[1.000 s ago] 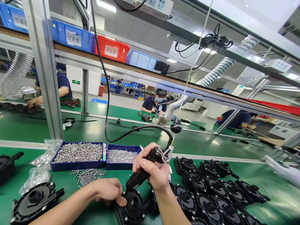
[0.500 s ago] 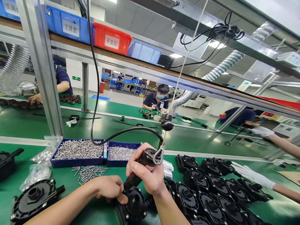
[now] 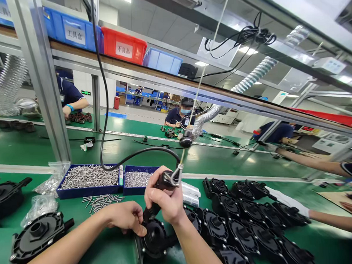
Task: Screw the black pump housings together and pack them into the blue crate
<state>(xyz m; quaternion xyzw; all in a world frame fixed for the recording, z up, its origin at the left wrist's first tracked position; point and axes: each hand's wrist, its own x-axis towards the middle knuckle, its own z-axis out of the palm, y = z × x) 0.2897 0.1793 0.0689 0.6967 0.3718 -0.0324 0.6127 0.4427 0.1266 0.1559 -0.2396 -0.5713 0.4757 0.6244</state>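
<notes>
My right hand is wrapped round a black corded electric screwdriver, which hangs from a cord and slants down to the left. Its lower end meets the edge of a round black pump housing on the green bench. My left hand has its fingers curled at that housing's near-left rim, the thumb resting on it by the tool's tip. The tip and whatever screw is under it are hidden by my fingers. Loose screws lie just beyond my left wrist.
Blue trays hold screws and small nuts. Several black housings crowd the right side; another housing sits left beside plastic bags. A co-worker's gloved hand reaches in from the right. Shelf bins stand above.
The view has shifted slightly, so most things sit further left. The screwdriver stays at the housing and my left hand keeps its place there. At right, a co-worker's upper arm has reached further away.
</notes>
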